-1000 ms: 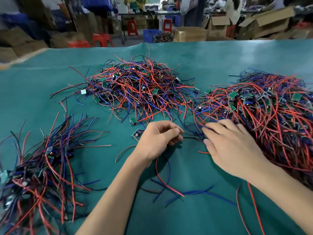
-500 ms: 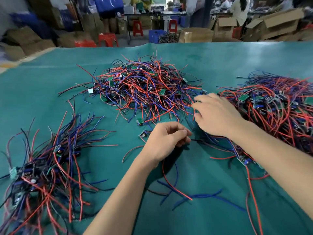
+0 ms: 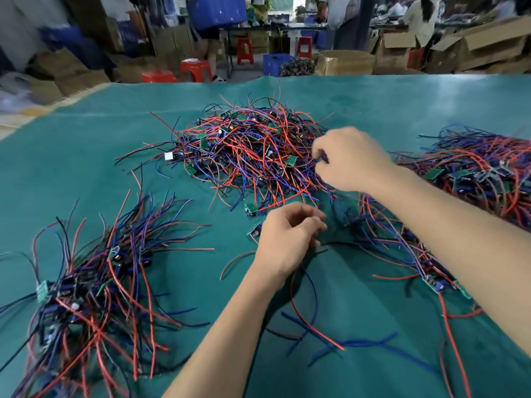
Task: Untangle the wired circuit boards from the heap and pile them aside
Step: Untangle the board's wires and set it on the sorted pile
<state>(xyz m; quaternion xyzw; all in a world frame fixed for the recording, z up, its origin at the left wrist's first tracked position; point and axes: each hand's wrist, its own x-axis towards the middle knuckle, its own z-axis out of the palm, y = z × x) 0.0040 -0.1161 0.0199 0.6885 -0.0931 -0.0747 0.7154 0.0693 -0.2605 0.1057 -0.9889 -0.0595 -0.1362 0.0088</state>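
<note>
**Teal worktop, three heaps of wired boards, a crowded workshop behind**

We look down on a worktop (image 3: pixel 86 173) covered in teal cloth that wrinkles near its middle. Toward the far edge, near the centre, lies the tangled heap (image 3: pixel 247 156) of small green circuit boards with red, blue and black wires. A second, larger heap (image 3: pixel 471 179) spreads along the right edge. By the near left corner sits the sorted pile (image 3: pixel 86 285), its wires fanned out toward the middle of the worktop. Loose red and blue wires (image 3: pixel 313 323) trail across the cloth near the front edge, between our forearms.

Our right hand (image 3: pixel 352 159) is at the right flank of the tangled heap, fingertips pinched together on wires there. Our left hand (image 3: pixel 288 239) rests just in front of that heap, fingers curled around thin wires, with a black wire (image 3: pixel 344 244) running out to its right. One small board (image 3: pixel 250 208) lies just beyond the left hand, at the heap's near fringe.

Beyond the far edge, the room holds cardboard boxes (image 3: pixel 485 44), red plastic stools (image 3: pixel 196 69), a blue crate (image 3: pixel 277 64) and people standing at other tables, blurred.
</note>
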